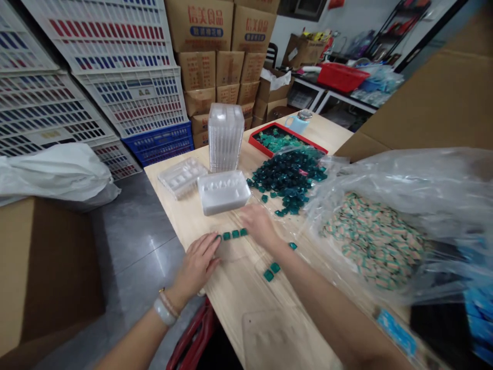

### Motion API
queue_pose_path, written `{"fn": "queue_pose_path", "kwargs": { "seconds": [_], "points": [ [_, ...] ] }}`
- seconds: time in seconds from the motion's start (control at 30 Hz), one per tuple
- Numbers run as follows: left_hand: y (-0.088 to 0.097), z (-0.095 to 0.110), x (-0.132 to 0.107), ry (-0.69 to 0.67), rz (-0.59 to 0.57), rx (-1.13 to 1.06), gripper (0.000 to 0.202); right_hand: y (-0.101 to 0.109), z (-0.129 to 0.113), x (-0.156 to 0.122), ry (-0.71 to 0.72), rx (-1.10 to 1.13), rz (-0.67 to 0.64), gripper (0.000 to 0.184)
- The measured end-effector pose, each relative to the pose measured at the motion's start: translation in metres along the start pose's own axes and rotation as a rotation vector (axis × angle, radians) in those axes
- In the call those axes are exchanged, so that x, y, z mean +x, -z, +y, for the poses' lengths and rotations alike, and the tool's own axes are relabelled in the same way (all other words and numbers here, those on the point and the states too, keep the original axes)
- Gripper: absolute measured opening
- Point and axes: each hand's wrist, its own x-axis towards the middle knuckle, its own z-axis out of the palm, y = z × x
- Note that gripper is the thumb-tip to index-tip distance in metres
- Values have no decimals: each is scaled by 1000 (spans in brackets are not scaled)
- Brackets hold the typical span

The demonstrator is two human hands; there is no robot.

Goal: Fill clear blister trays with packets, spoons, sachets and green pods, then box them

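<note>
A short row of dark green glossy square pieces [235, 234] lies on the light wooden table, apparently in a faint clear plastic tray [231, 253]. My left hand [201, 259] is open at the row's left end, its stretched fingertips touching the piece there. At the right end is my right hand [259, 223], smeared by motion; whether its fingers hold anything cannot be made out. Two loose green pieces [268, 275] lie near my right forearm, with another [292, 246] beyond it. Behind my right hand spreads a heap of the same pieces [290, 177].
A tall stack of clear trays [225, 136] and two lower stacks [224, 192] stand beyond my hands. A red-rimmed tray [265, 149] holds green bits near a blue mug [299, 122]. On the right lies a plastic bag of small patterned packets [377, 239]. Crates [134, 97] line the left.
</note>
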Motion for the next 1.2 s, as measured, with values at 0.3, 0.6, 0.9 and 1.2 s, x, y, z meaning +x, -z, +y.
{"fn": "queue_pose_path", "kwargs": {
  "seconds": [0.3,0.6,0.9,1.2],
  "points": [
    [-52,71,198,278,-194,-70,25,8,98,41,-353,-114,54,15],
    [-113,63,259,459,-170,54,28,15,114,40,-450,-61,10,12],
    [-66,107,187,630,-299,-1006,18,67,90,-37,-516,961,213,16],
    [-48,149,86,1059,-755,-1684,10,60,37,-163,-753,1137,169,16]
  ]
}}
